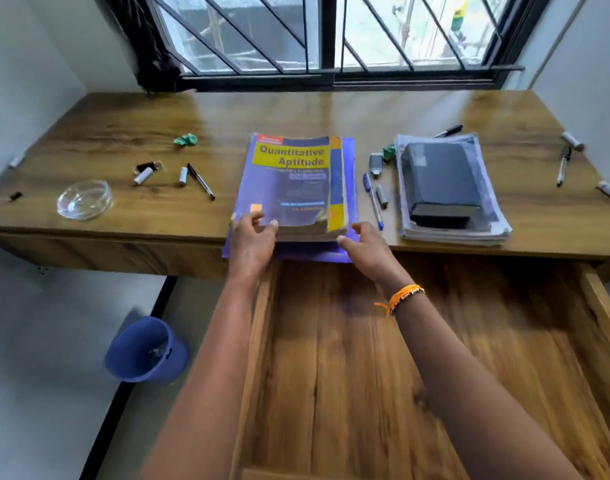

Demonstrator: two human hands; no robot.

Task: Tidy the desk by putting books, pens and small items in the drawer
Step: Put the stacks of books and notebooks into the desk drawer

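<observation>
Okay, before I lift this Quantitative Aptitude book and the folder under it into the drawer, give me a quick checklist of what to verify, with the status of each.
1. Drawer pulled out under the stack: ok, it looks open and bare where visible.
2. Left hand gripping the near left corner of the Quantitative Aptitude book: ok, fingers curl over the edge.
3. Right hand gripping: cannot tell, its fingers are at the near right corner, hold unclear.
4. Purple folder caught together with the book: cannot tell.
5. Blue pen apart from the stack: ok, beside it, not touching.
6. Book's worn near corner secure: not ok, pages curl and fray.
</observation>
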